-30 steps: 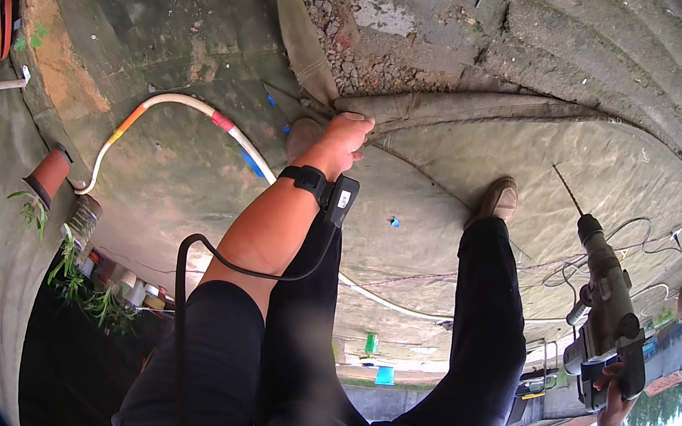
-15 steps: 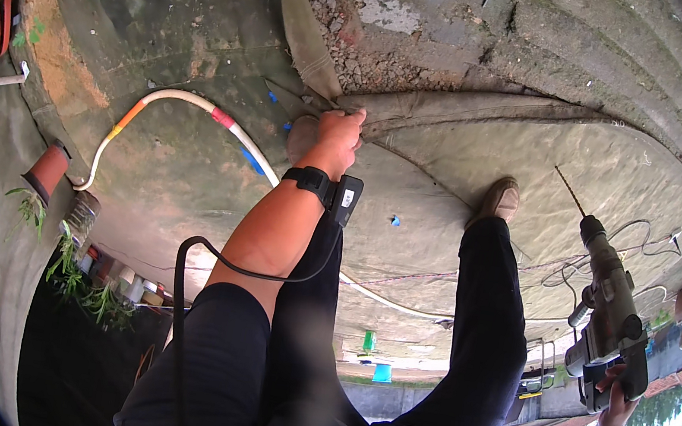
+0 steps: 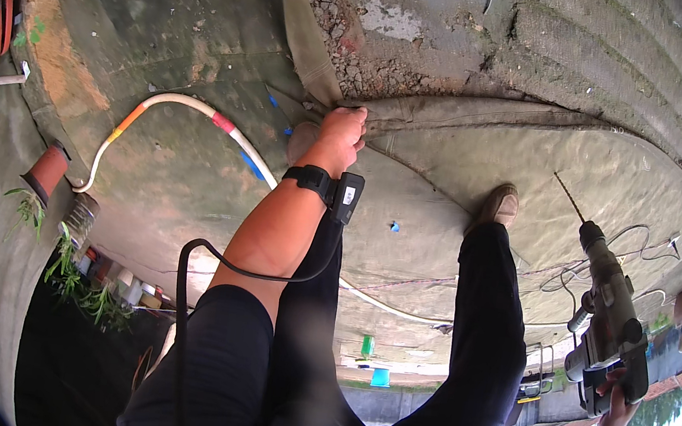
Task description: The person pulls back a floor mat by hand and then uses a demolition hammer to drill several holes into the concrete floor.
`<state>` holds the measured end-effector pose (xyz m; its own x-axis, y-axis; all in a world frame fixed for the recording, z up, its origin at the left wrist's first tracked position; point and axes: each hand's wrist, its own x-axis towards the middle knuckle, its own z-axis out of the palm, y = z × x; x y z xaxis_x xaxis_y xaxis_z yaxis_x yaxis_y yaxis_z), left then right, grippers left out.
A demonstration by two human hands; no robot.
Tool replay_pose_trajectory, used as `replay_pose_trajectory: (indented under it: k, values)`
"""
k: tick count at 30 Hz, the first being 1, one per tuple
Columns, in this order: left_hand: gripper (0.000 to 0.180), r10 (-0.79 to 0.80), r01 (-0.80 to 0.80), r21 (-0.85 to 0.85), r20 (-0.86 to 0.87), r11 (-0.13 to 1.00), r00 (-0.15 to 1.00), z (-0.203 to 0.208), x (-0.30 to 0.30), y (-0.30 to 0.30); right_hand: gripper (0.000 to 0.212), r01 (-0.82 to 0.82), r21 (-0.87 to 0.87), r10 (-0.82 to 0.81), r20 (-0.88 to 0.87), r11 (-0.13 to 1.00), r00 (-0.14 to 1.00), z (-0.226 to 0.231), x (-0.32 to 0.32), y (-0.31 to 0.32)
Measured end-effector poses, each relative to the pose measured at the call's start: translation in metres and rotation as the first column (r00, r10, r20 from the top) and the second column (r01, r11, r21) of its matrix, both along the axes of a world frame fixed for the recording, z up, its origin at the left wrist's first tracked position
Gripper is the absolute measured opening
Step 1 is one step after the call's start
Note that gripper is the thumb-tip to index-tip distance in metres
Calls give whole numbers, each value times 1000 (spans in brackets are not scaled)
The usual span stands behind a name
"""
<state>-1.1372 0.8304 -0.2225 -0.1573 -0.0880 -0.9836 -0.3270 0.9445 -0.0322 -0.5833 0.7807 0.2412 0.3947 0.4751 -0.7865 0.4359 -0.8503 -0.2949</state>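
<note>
Grey hammer drill [image 3: 611,295] fills my right grip [image 3: 616,398] at four o'clock; my left grip [image 3: 342,133], at twelve, looks clenched on the ground sheet [image 3: 444,160]. Little has shifted this past second, so both holds seem steady.

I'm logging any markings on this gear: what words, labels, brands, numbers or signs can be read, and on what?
None can be read in this view.
White label on the black box at the left wristband: dark marks, too small and blurred to read.
Drill: no legible lettering shows.
</note>
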Motion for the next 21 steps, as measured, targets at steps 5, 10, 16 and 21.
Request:
replay_pose_trajectory:
  k: [5, 10, 16, 21]
  values:
    - [14, -158, 159, 150, -23, 976, 987, -3, -9, -6, 35, 5, 16, -5, 8, 1000, 1000, 1, 4, -1]
    - [19, -76, 65, 191, 54, 980, 996, 6, -29, 9, 36, -8, 14, 8, 6, 1000, 1000, 0, 6, -1]
    - [21, 262, -355, 327, 294, 876, 919, 28, -49, 71, 35, 6, 20, -7, 26, 1000, 1000, -3, -3, 0]
    - [18, 234, -276, 364, 156, 889, 960, 37, -47, 90, 31, -22, -2, 22, 2, 1000, 1000, 0, 3, 1]
